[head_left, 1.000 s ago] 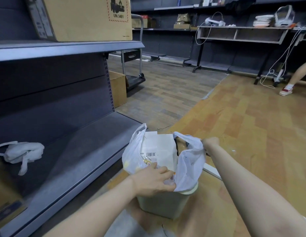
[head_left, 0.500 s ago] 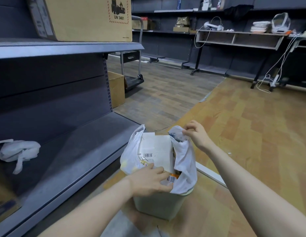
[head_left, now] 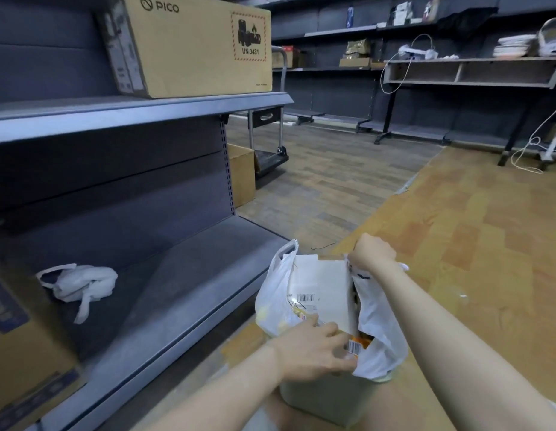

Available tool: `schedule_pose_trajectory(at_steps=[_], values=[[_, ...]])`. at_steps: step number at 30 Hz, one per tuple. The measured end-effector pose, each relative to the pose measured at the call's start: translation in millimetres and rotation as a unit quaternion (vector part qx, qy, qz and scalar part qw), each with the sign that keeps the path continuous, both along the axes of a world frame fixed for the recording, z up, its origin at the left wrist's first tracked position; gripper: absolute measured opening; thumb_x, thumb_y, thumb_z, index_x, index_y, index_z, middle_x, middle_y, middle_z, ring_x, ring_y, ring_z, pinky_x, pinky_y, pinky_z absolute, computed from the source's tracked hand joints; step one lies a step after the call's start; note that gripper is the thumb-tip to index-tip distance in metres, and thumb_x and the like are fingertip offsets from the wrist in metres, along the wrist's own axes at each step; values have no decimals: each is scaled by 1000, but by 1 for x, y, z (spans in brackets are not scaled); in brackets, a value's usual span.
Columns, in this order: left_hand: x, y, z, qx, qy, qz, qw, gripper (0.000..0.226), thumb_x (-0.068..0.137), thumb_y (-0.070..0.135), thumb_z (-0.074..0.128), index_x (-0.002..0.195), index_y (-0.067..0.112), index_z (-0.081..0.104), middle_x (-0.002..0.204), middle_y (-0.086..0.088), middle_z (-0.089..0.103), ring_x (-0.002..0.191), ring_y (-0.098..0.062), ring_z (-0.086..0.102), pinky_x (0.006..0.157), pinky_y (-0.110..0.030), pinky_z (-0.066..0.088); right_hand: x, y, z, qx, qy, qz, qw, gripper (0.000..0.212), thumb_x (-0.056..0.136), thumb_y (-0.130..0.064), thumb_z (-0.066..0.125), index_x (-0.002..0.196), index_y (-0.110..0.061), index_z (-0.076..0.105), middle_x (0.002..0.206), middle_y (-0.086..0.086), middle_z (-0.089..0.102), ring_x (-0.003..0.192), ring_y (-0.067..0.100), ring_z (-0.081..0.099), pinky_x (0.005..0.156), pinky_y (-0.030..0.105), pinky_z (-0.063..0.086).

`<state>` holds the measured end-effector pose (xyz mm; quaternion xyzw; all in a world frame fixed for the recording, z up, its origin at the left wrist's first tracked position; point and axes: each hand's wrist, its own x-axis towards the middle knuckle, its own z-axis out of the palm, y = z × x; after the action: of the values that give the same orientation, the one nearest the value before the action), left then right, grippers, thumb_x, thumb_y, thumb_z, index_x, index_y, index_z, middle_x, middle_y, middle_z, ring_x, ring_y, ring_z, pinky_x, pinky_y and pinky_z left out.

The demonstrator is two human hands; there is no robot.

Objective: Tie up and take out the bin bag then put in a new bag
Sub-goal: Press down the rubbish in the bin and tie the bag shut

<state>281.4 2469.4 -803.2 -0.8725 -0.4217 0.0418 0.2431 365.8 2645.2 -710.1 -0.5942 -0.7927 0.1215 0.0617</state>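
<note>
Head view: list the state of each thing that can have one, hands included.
White plastic bin bag: still in the bin, untied, mouth open, full of rubbish.
Pale green plastic bin: upright on the floor, lined.
White carton with barcode: upright inside the bag, sticking out.
Right hand: grip closed on the bag's far handle, lifting it.
Left hand: fingers curled at the bag's near edge.
Spare white plastic bag: crumpled on the lower shelf, unused.

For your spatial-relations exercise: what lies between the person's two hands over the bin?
In the head view, a white box with a barcode stands in the bin bag between the left hand and right hand.
</note>
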Motion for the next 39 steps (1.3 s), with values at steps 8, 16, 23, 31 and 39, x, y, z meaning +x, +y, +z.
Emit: schedule_pose_trajectory(at_steps=[8, 16, 23, 31, 39], values=[[0, 0, -4, -31, -15, 29, 999, 38, 79, 15, 29, 109, 33, 45, 106, 1, 64, 79, -19, 54, 67, -30, 51, -31, 4, 0, 45, 337, 101, 935, 25, 95, -14, 47, 70, -16, 50, 64, 3, 52, 66, 24, 48, 58, 29, 32], [-2, 9, -4, 39, -57, -26, 997, 24, 80, 31, 57, 104, 35, 55, 92, 4, 61, 74, -16, 54, 54, -23, 41, -25, -12, 5, -84, 302, 214, 925, 23, 91, -30, 59, 75, -16, 50, 71, -3, 51, 66, 13, 47, 65, 29, 41], [-30, 24, 54, 272, -298, 272, 874, 47, 80, 50, 50, 112, 15, 52, 109, -5, 60, 94, -22, 55, 67, -29, 49, -23, -24, 15, 65, 159, 296, 940, 15, 85, -24, 67, 87, -11, 74, 84, 9, 71, 82, 25, 63, 72, 33, 45], [-53, 22, 57, -20, -524, 534, 663, 14, 90, 20, 48, 95, 11, 58, 104, -11, 68, 106, -33, 57, 102, -46, 36, 17, -37, 34, 132, 21, 116, 984, 81, 65, -64, 71, 112, -5, 42, 112, 9, 50, 102, 28, 52, 73, 34, 41], [-45, 28, 106, 109, -735, 359, 564, 38, 97, 23, 45, 60, 13, 41, 59, 1, 44, 61, -20, 48, 61, -31, 42, 46, -62, 18, 76, -175, 109, 976, 44, 83, -24, 64, 118, -10, 40, 120, 11, 47, 108, 31, 54, 71, 33, 41]])
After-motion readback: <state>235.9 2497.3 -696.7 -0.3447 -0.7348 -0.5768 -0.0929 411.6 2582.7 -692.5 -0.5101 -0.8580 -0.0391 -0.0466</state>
